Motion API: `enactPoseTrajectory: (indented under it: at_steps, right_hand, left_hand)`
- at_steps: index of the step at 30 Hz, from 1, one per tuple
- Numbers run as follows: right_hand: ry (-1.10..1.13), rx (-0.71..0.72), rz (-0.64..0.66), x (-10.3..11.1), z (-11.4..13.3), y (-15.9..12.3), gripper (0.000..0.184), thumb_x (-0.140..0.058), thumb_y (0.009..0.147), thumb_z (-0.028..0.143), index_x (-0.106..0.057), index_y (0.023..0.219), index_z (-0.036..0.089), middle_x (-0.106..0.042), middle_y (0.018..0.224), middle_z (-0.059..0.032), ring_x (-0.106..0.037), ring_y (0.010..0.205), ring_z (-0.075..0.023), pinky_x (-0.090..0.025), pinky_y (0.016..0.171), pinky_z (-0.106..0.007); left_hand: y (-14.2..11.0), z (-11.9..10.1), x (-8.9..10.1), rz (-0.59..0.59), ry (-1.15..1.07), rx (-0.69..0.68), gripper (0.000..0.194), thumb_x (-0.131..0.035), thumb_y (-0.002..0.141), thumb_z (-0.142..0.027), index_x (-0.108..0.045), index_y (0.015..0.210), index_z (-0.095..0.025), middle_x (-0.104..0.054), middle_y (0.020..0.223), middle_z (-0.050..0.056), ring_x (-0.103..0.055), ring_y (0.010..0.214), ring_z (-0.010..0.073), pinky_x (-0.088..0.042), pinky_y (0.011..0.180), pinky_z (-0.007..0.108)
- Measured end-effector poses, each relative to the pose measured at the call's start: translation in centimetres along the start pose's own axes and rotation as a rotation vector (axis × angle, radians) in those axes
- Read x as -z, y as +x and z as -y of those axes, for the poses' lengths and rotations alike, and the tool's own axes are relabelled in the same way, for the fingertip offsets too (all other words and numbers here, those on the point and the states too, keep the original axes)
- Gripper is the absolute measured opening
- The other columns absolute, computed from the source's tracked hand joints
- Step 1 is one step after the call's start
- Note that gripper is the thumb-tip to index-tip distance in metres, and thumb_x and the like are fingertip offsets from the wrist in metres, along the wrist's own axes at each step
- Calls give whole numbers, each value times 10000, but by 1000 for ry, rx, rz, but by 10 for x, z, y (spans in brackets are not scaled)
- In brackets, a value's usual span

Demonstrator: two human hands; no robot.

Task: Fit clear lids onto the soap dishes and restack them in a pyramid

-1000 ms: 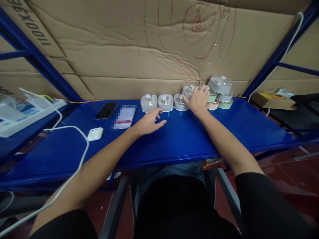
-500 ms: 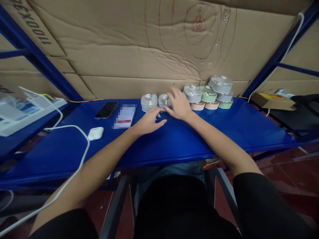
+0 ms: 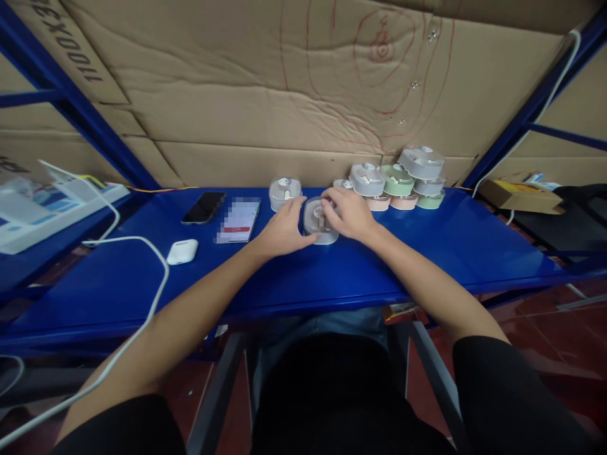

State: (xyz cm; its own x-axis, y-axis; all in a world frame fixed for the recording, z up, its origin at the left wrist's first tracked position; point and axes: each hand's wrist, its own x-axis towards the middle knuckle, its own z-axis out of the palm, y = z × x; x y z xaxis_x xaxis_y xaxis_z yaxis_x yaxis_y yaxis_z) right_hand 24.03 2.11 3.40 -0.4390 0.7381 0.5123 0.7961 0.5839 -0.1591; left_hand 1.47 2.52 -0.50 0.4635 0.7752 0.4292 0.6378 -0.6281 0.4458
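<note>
Near the back edge of the blue shelf, about midway along it: both hands meet on one small case.
Left hand: the left hand (image 3: 283,229) cups the near-left side of a grey earbud case (image 3: 320,229), fingers curled against its wall.
Right hand: the right hand (image 3: 349,213) closes over the same case from its right side and top, fingertips on the clear lid; whether the lid is being pressed or lifted cannot be told.
Case in hand: it sits on the shelf, pulled forward of the row along the back edge, with a small part showing through the lid.
Row behind: one more grey case (image 3: 285,192) stands by the back edge just left of the hands, and another (image 3: 342,184) peeks out behind the right hand.
Stack: a pile of cases (image 3: 403,179) in grey, green and pink rises toward the back right of the shelf, near the hands but not touching them.
Progress, as a judgement: one case is being handled now; the two cases behind and the whole pile appear yet to be handled.
Left end of the shelf: a dark phone (image 3: 203,207), a white card (image 3: 238,219), a white earbud charging case (image 3: 182,251) and a white cable (image 3: 142,253).
Backdrop: cardboard sheets (image 3: 265,107) marked in red pen.
</note>
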Motion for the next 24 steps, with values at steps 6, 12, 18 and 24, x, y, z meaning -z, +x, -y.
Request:
enactPoseTrajectory:
  at_steps: [6,12,18,24]
  right_hand:
    - [152,153,157,7,-33,-7,490,-463,979,176,-733,1388,142,-679,1531,-169,-611,1436,-329,-476,1241,-521]
    - [-18,52,227,15,-17,-14,512,-542,1093,534,-770,1389,183,-707,1333,-178,-674,1228,-361,-555,1063,-520]
    - [-175,-161,207,31,9,-13,500,-575,1087,566,-813,967,143,-756,991,-167,-709,946,-321,-513,834,-434]
    - [241,122,305,25,-23,-23,871,-867,801,745,-683,1461,206,-683,1474,-169,-652,1336,-376,-540,1111,-504]
  left_hand:
    - [-7,-20,-4,75,-36,129,1073,-899,768,-703,-436,1621,-246,-541,1668,239,-534,1540,527,-461,1241,705]
    - [-10,-42,-3,167,0,228,1208,-911,727,-699,-373,1678,-186,-477,1719,290,-479,1575,580,-443,1252,733]
    - [-11,-37,-4,129,-37,189,1127,-888,749,-558,-374,1682,-191,-484,1717,281,-526,1541,564,-473,1220,729]
    - [0,-5,0,250,-312,-36,1240,-976,645,-547,-367,1672,-210,-624,1567,229,-619,1471,474,-489,1243,630]
